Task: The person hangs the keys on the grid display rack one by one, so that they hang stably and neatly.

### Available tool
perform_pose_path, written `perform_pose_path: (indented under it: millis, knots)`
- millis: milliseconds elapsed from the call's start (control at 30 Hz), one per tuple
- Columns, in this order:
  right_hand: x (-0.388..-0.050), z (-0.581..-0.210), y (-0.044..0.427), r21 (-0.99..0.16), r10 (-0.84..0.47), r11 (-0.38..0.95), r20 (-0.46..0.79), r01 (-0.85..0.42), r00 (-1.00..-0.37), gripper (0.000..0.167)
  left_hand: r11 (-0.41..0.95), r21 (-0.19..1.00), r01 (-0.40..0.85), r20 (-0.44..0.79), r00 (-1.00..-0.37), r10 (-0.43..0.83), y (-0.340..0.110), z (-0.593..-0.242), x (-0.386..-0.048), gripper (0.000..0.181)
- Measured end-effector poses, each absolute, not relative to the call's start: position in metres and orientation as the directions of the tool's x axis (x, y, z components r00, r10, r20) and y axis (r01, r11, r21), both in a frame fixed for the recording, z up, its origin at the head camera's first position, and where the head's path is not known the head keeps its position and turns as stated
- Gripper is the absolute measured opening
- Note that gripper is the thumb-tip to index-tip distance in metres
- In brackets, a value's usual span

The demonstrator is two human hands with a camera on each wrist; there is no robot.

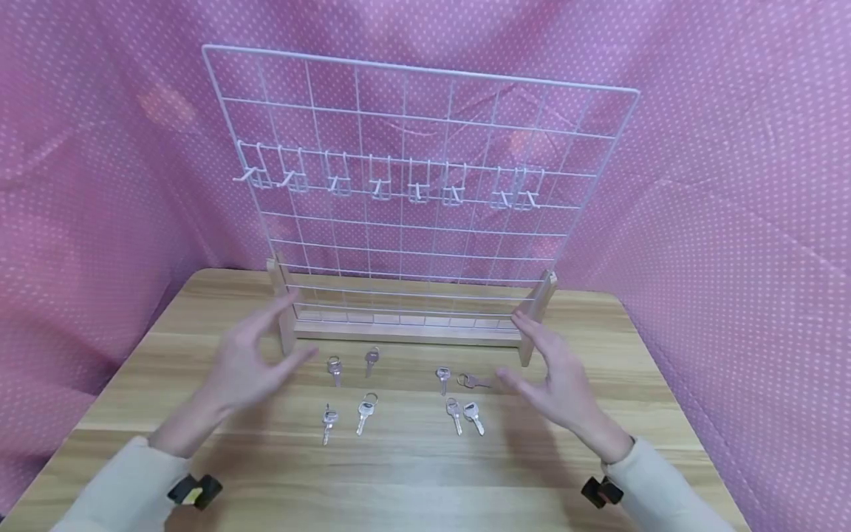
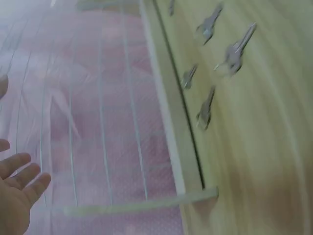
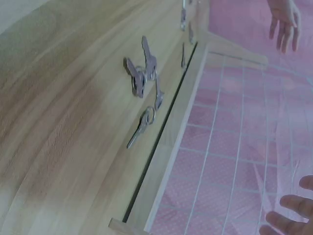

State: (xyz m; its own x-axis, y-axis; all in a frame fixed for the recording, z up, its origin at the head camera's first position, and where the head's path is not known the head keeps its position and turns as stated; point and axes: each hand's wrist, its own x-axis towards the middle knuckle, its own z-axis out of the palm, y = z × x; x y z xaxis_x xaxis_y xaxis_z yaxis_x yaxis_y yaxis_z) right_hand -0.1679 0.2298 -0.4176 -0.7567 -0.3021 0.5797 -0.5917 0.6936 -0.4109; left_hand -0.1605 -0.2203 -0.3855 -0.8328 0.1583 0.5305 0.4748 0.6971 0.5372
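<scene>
My left hand (image 1: 247,367) hovers by the left wooden foot (image 1: 286,325) of a wire grid rack, fingers spread and holding nothing. Near the other foot (image 1: 537,319) is my right hand (image 1: 560,378), also spread, its fingertips close to the wood; whether they touch cannot be told. Between the hands, several silver keys with rings lie on the table in two groups. The left group includes a key (image 1: 366,411) and the right group a key (image 1: 473,416). A sideways key (image 1: 475,381) lies closest to my right thumb.
A white wire grid (image 1: 399,116) rises from a wooden base (image 1: 405,332). Several white hooks hang in a row across it, among them a hook (image 1: 380,188) near the middle. Pink dotted cloth (image 1: 731,222) surrounds the wooden table (image 1: 412,488) at the back and sides.
</scene>
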Motion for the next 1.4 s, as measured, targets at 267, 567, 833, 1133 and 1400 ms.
perform_pose_path:
  millis: [267, 567, 833, 1133, 1400]
  knots:
    - [-0.176, -0.421, 0.232, -0.615, -0.229, 0.579, 0.507, -0.534, -0.831, 0.058, 0.448, 0.733, 0.512, 0.601, -0.796, -0.075, -0.249, -0.365, -0.192, 0.052]
    - [-0.187, -0.436, 0.23, -0.775, -0.232, 0.451, 0.377, -0.442, -0.897, 0.04, 0.387, 0.846, 0.367, 0.474, -0.851, -0.227, -0.271, -0.373, -0.227, 0.038]
    - [-0.197, -0.458, 0.228, -0.831, -0.251, 0.455, 0.225, -0.319, -0.942, 0.037, 0.346, 0.886, 0.308, 0.415, -0.86, -0.298, -0.279, -0.394, -0.252, 0.035]
    - [-0.21, -0.479, 0.221, -0.817, -0.319, 0.511, 0.108, -0.268, -0.941, 0.036, 0.347, 0.903, 0.255, 0.367, -0.877, -0.311, -0.278, -0.405, -0.264, 0.035]
    - [-0.228, -0.491, 0.216, -0.749, -0.4, 0.58, 0.079, -0.32, -0.913, 0.035, 0.352, 0.898, 0.264, 0.377, -0.874, -0.308, -0.275, -0.407, -0.273, 0.038]
